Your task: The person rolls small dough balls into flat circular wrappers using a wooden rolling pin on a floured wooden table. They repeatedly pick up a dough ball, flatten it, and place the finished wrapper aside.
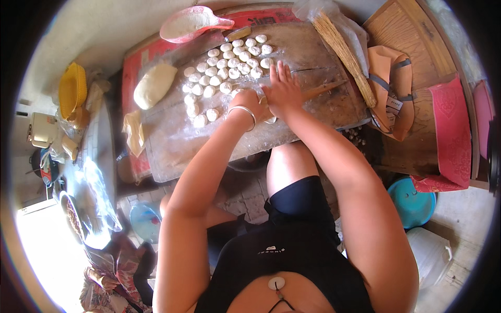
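On the floured wooden board (172,144), my left hand (247,102), with a bangle at its wrist, is curled around the edge of a flattened piece of dough (269,118); its fingertips are hidden. My right hand (282,88) lies palm down with spread fingers over a tapered wooden rolling pin (325,89), whose thin end sticks out to the right. Much of the flattened dough is covered by both hands. Several small floured dough pieces (233,62) sit in loose rows beyond my left hand. A large smooth lump of dough (154,86) rests at the board's left.
A pink scoop (188,25) with flour and a wooden-handled tool (238,34) lie at the back. A straw brush (344,58) lies along the right edge, near an orange bag (395,86). A seated person (113,277) is at lower left. A turquoise lid (413,203) is at right.
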Demonstrator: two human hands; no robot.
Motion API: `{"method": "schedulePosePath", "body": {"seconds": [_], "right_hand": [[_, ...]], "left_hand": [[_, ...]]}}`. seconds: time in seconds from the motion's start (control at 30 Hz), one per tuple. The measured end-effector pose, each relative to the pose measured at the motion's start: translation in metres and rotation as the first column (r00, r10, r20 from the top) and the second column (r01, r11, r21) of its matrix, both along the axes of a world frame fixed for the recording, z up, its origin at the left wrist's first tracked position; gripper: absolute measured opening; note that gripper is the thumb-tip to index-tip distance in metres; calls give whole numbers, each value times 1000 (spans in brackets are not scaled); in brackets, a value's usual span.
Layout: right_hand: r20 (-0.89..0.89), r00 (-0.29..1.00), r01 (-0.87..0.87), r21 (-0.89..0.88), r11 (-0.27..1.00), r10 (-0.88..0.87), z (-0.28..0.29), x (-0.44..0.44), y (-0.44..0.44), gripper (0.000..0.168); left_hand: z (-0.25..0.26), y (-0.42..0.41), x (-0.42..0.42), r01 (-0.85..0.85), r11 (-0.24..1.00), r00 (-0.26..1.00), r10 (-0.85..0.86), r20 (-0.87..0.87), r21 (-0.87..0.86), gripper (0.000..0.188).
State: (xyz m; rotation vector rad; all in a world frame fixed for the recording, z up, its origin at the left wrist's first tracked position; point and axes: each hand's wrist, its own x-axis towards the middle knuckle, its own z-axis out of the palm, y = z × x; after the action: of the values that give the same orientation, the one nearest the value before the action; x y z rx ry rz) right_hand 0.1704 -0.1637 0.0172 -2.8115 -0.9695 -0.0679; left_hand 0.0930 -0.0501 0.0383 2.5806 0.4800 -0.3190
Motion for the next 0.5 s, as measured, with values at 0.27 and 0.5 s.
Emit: {"method": "schedulePosePath", "body": {"seconds": [0.27, 0.5], "right_hand": [[-37, 993, -108, 97, 989, 112, -9, -23, -52, 68], [96, 977, -206, 151, 967, 193, -7, -34, -70, 60]], "left_hand": [[-3, -5, 6, -138, 988, 984, 145, 104, -70, 17], [-35, 12, -24, -226, 867, 935, 321, 151, -444, 16]]}}
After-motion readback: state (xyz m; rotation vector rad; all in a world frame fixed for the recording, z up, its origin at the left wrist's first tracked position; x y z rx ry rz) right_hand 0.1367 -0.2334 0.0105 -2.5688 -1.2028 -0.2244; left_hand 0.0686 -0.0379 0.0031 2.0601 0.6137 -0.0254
